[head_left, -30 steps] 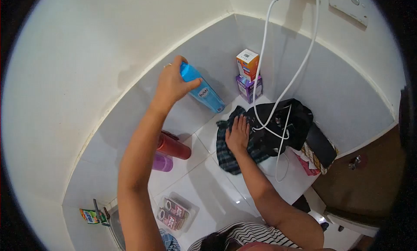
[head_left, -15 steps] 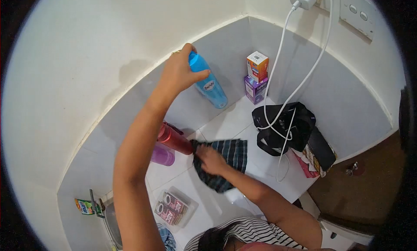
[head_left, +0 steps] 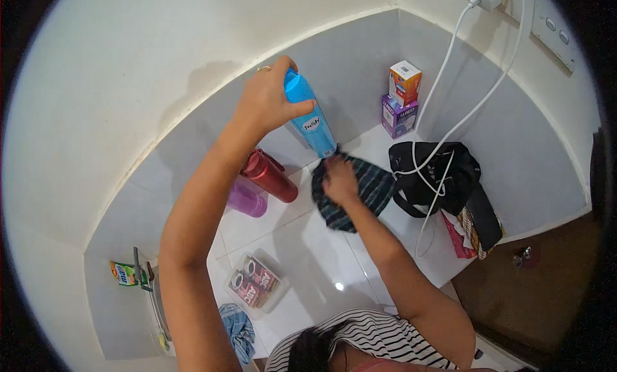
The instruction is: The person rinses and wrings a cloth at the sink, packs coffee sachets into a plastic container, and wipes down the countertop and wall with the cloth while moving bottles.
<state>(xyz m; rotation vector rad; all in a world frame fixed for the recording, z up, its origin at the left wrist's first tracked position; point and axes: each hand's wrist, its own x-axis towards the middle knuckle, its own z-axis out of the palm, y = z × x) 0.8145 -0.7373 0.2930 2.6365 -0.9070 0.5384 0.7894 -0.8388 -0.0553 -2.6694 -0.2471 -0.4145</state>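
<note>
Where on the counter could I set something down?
The widest bare counter lies between the clear tub, the dark cloth and the right forearm; a smaller patch separates tub and red bottle. It is crowded around the black bag, with cable over it and boxes beside.

The blue bottle (head_left: 311, 118) carries an oval label whose lettering starts "fre" and ends in "y", the middle being unclear. "ABC" stands in large letters on each of the two dark red packs (head_left: 256, 283) in the clear tub (head_left: 277, 301). The green packet (head_left: 123, 273) shows "max". On the purple box (head_left: 399, 119) a word begins "LU"; its remaining letters are uncertain. Print on the orange-and-white box (head_left: 405, 86) is too small to read.
</note>
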